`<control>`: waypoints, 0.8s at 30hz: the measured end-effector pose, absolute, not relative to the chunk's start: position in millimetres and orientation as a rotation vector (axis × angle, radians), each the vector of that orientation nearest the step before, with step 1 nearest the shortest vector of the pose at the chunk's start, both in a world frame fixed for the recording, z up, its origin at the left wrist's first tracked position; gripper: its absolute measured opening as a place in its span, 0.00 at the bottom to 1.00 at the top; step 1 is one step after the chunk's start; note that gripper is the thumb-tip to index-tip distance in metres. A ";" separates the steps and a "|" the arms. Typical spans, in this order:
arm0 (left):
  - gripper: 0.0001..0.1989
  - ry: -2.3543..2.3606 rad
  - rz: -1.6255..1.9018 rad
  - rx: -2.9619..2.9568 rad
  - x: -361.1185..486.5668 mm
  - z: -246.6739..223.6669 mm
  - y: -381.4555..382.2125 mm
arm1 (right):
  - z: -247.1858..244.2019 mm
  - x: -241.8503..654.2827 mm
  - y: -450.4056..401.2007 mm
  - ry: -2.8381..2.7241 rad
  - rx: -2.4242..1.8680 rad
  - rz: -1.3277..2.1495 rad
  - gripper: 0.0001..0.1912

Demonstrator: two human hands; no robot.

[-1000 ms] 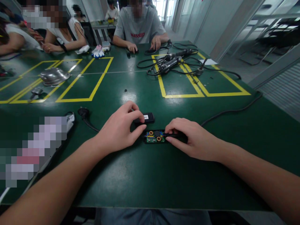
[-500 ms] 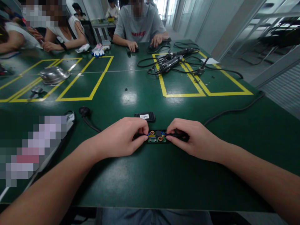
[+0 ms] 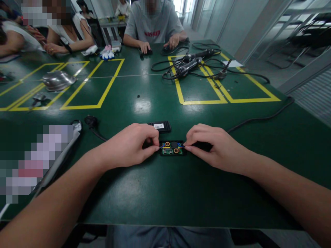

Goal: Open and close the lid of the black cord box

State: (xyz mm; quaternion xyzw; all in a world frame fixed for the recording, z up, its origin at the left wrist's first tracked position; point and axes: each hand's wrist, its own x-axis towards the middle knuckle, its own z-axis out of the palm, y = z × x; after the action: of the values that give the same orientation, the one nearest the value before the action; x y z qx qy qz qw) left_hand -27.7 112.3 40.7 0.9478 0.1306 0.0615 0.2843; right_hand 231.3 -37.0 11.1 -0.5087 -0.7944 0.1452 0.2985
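Observation:
A small black case [image 3: 172, 154] lies on the table between my hands. The green circuit board [image 3: 169, 150] inside it is exposed, with copper coils and thin coloured wires. My left hand [image 3: 131, 146] is closed in a pinch on the black power cable at the case's left end. At the opposite end, my right hand [image 3: 217, 148] pinches the cable that enters there. My fingers hide both cable ends in part. Just behind the case is its ribbed black cover [image 3: 167, 127] with a white label, partly behind my left hand.
A black plug [image 3: 91, 120] lies left, its cord running toward my left hand. Another cord [image 3: 258, 119] runs off right. Farther back are corded power tools [image 3: 188, 67], a shiny metal part [image 3: 58, 81] and gloves [image 3: 107, 53]. A co-worker [image 3: 156, 26] sits opposite.
My left fingertips have slid slightly left, away from the board's middle, showing more of the case's left end. My right hand stays at the right end. The view has tilted slightly.

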 end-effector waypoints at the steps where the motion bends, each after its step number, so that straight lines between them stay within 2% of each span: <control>1: 0.06 0.319 0.198 2.567 -27.8 39.9 112.3 | 11.2 231.2 -36.9 -2.114 -1.343 0.370 0.07; 6: 0.07 0.481 0.528 2.667 -23.6 24.9 112.9 | 10.1 229.0 -37.8 -2.113 -1.362 0.360 0.06; 8: 0.13 0.645 0.592 2.670 -20.7 17.1 115.8 | 9.7 228.3 -38.5 -2.098 -1.384 0.359 0.05; 11: 0.20 0.729 0.482 2.632 -18.1 11.7 120.9 | 7.8 228.6 -39.6 -2.068 -1.421 0.349 0.11; 19: 0.21 0.380 0.569 2.551 -22.6 26.3 105.6 | 0.2 234.2 -43.2 -1.995 -1.458 0.419 0.35; 22: 0.19 0.267 0.390 2.540 -22.2 27.3 98.8 | 1.3 234.6 -44.2 -2.041 -1.464 0.424 0.35; 24: 0.20 0.242 0.284 2.542 -21.0 26.7 97.5 | 1.9 233.9 -43.7 -2.068 -1.458 0.383 0.30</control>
State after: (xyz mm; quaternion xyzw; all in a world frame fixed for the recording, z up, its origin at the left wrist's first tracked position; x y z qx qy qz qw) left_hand -21.0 97.5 26.7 0.9491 0.0903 0.1061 0.2825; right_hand 233.9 -43.7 1.9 -0.5456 -0.7741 0.1435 0.2872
